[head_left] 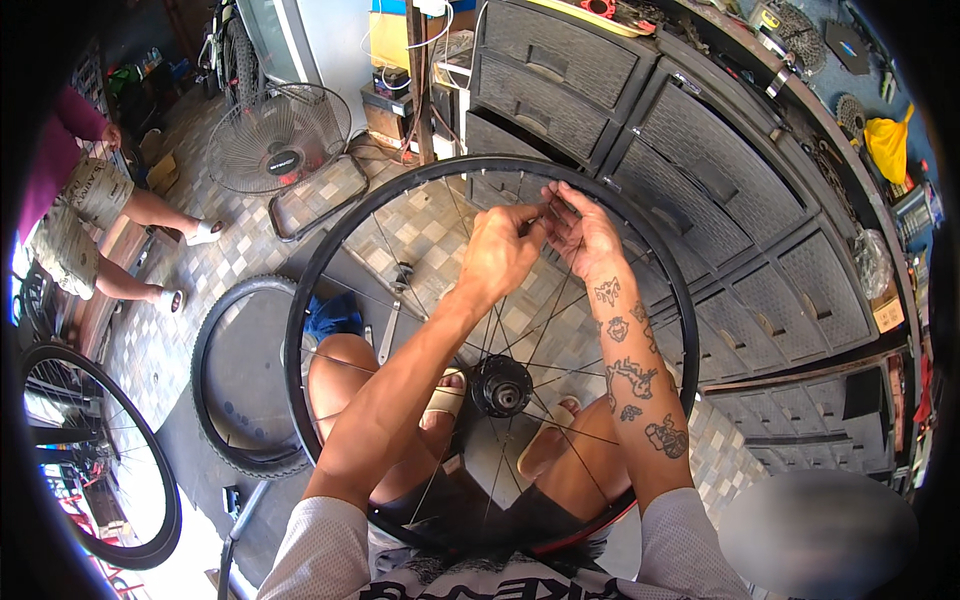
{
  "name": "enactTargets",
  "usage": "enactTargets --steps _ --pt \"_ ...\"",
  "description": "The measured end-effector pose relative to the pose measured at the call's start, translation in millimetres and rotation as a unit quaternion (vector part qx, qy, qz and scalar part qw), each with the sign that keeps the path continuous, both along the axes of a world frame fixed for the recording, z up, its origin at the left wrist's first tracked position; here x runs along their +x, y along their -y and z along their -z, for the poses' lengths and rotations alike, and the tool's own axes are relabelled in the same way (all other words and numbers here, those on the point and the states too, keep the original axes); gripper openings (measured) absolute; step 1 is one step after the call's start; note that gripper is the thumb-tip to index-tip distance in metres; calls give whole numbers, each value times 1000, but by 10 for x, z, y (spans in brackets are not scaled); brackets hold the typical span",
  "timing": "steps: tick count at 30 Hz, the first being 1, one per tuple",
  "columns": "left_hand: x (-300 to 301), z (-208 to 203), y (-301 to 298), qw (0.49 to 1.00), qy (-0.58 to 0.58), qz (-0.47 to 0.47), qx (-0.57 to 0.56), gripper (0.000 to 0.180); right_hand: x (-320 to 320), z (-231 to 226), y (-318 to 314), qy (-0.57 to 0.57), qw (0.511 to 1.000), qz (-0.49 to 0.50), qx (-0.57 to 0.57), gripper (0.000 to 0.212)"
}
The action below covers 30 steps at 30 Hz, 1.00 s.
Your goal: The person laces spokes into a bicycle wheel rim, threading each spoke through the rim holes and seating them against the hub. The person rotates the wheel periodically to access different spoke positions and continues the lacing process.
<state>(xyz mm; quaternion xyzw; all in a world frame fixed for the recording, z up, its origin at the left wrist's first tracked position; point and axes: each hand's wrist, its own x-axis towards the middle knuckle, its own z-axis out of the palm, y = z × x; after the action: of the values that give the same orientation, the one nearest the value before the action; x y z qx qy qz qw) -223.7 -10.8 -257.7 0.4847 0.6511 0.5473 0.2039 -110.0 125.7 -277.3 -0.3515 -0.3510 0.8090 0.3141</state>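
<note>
A loose tyre [235, 385] is seen lying on the tiled floor at left. The bare wheel rim [330, 240] is held upright over the lap, hub [501, 385] fitted and many spokes [560, 300] laced. The left hand [500, 250] is pinched closed on a spoke near the rim's top; the right hand [585, 235] is pinched alongside. Lacing is judged well along, tyre unfitted.
</note>
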Motion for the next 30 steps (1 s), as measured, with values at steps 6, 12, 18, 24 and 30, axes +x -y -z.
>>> enactTargets --steps 6,12,18,24,30 --pt "140 31 -65 1000 6 -29 -6 33 28 9 -51 9 1000 2 -21 22" --pt "239 12 -98 999 -26 -36 -31 32 -2 -23 -158 71 997 15 -19 24" --pt "259 -9 -119 997 -30 -46 -54 32 111 -27 -215 8 999 -49 -10 20" --pt "290 20 -143 998 -38 -28 -46 32 116 -10 -209 49 999 9 3 23" --pt "305 43 -179 998 -45 -33 -22 32 155 -2 -232 -11 999 -35 -2 21"
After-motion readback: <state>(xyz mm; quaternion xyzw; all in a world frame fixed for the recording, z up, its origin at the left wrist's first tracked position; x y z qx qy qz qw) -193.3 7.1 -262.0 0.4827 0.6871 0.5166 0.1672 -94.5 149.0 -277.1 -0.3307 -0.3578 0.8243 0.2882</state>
